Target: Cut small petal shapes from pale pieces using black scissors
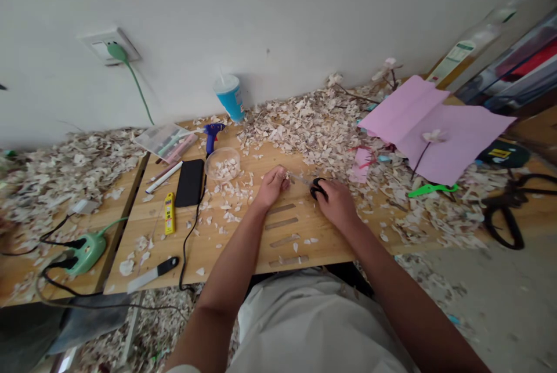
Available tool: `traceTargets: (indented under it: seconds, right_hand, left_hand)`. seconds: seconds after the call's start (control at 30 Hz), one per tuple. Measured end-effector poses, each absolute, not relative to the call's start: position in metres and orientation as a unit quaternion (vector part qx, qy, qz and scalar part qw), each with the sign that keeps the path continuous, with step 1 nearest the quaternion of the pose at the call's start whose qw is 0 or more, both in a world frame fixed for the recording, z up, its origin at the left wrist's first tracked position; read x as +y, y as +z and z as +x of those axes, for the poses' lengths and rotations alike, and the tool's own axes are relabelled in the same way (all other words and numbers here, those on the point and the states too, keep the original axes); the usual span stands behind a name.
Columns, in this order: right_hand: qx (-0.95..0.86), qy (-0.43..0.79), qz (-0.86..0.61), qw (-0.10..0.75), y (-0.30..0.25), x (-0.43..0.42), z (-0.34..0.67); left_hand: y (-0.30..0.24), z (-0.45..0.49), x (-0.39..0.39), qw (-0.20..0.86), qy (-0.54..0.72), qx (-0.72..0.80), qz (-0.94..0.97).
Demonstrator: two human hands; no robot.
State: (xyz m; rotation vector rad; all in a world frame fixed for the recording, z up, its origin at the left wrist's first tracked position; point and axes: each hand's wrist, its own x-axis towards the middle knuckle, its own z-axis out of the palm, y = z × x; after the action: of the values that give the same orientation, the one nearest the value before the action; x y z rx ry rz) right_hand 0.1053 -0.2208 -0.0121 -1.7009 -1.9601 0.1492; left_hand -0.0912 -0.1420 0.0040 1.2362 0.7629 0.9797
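Observation:
My right hand grips a pair of scissors by their black handles, and the blades point left toward my other hand. Closed just beyond the blade tips is my left hand, its fingers pinched together at the table's middle. Whatever lies in that pinch is too small to make out. Left of it, a clear round tub holds pale petal-like flakes. More such flakes are heaped behind both hands. Narrow slots run across the wooden tabletop below my hands.
To the left are a black phone, a blue glue gun, a yellow packet and a scraper. A blue cup stands by the wall. Pink paper, a green tool and black-handled shears lie right.

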Motion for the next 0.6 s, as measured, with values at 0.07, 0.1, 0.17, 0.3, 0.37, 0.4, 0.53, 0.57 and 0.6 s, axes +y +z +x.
traceTargets:
  seconds: [0.07, 0.1, 0.17, 0.3, 0.37, 0.4, 0.53, 0.57, 0.6]
  right_hand:
    - [-0.73, 0.053, -0.629, 0.264, -0.0121, -0.2206, 0.1039]
    - [-0.729, 0.047, -0.631, 0.259, -0.0114, -0.2208, 0.1028]
    - [-0.728, 0.03, -0.639, 0.247, -0.0098, -0.2216, 0.1002]
    - [-0.736, 0.025, -0.635, 0.233, -0.009, -0.2231, 0.0981]
    - [-0.738, 0.028, -0.632, 0.234, -0.0103, -0.2233, 0.099]
    - [-0.738, 0.028, -0.632, 0.235, -0.0109, -0.2232, 0.0996]
    - [-0.737, 0.028, -0.633, 0.236, -0.0116, -0.2222, 0.1008]
    - [-0.736, 0.028, -0.633, 0.238, -0.0113, -0.222, 0.1007]
    - [-0.735, 0.029, -0.633, 0.24, -0.011, -0.2218, 0.1006]
  left_hand:
    - [0.0046, -0.0886, -0.1436, 0.672, 0.425, 0.316, 0.517]
    - [0.0047, -0.0874, -0.1444, 0.685, 0.423, 0.308, 0.507]
    - [0.0044, -0.0853, -0.1458, 0.698, 0.423, 0.297, 0.495]
    - [0.0032, -0.0823, -0.1471, 0.679, 0.431, 0.291, 0.519]
    - [0.0024, -0.0813, -0.1468, 0.664, 0.432, 0.3, 0.532]
    - [0.0018, -0.0809, -0.1465, 0.657, 0.433, 0.307, 0.535]
    - [-0.0007, -0.0801, -0.1455, 0.642, 0.435, 0.338, 0.533]
    - [-0.0008, -0.0802, -0.1456, 0.633, 0.435, 0.352, 0.535]
    - [-0.0008, -0.0803, -0.146, 0.619, 0.434, 0.368, 0.542]
